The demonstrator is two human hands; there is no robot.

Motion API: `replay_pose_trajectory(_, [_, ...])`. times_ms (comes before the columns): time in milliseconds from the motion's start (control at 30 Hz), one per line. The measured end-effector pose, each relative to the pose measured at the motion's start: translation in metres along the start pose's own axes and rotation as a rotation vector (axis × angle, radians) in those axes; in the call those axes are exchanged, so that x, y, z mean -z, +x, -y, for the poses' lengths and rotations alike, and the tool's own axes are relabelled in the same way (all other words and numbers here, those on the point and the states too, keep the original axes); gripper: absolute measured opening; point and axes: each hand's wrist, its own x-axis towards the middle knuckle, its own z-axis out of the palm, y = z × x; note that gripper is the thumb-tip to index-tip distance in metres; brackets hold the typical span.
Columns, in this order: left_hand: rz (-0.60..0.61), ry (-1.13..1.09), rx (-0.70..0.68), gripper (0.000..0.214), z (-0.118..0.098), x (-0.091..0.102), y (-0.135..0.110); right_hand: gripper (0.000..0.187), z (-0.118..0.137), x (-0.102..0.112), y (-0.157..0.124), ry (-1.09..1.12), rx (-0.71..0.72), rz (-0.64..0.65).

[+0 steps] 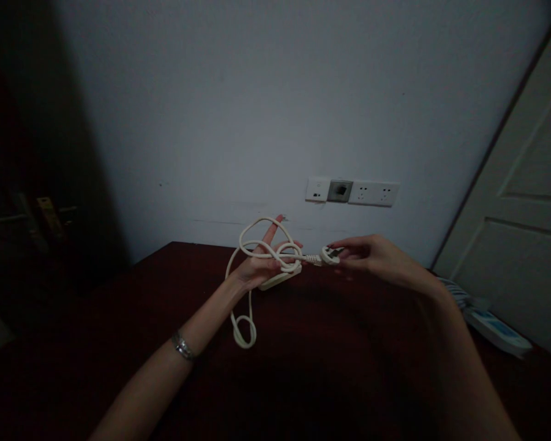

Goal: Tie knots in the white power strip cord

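A white power cord point(244, 340) hangs in loose loops around my left hand point(259, 269). That hand is closed on part of the coil, with its index finger stretched out toward the wall. Under it shows a long white block point(280, 278), perhaps the power strip on this cord, mostly hidden by the hand. My right hand point(365, 254) pinches the white plug point(330, 254) at the cord's end, near its metal prongs. The cord runs straight from the plug into the loops. Both hands are above the dark red table point(330, 355).
Wall sockets point(374, 193) sit in a row with a grey-framed outlet point(340, 191) on the wall behind. At the right edge of the table lies a white and blue package point(498, 327) beside a pale door point(528, 202). A dark door with a brass lock plate point(49, 214) stands left.
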Motion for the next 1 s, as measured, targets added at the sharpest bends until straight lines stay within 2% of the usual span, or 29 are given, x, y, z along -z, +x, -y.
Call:
replay_pose_trajectory(100, [-0.002, 0.006, 0.007, 0.101, 0.000, 0.001, 0.000, 0.054, 0.002, 0.000, -0.001, 0.067, 0.029, 0.068])
replay_pose_trajectory(200, [0.000, 0.012, 0.005, 0.101, 0.001, 0.000, 0.001, 0.049, 0.002, 0.001, 0.000, 0.047, 0.035, 0.117])
replay_pose_trajectory(400, [-0.028, 0.073, -0.004, 0.102, 0.003, -0.003, 0.002, 0.051, 0.004, 0.001, -0.003, 0.031, 0.048, -0.040])
replay_pose_trajectory(600, [0.014, 0.126, 0.013, 0.103, 0.013, -0.007, 0.002, 0.043, 0.001, 0.007, -0.005, 0.084, 0.110, -0.059])
replay_pose_trajectory(800, [0.051, 0.136, 0.045, 0.107, 0.023, -0.015, 0.003, 0.038, 0.012, -0.018, 0.008, 0.166, 0.267, 0.090])
replay_pose_trajectory(867, [0.050, 0.138, 0.049, 0.109, 0.024, -0.016, 0.003, 0.036, 0.016, -0.024, 0.011, 0.172, 0.313, 0.090])
replay_pose_trajectory(1000, [0.039, 0.168, 0.067, 0.109, 0.024, -0.016, 0.003, 0.036, 0.015, -0.026, 0.013, 0.166, 0.310, 0.086])
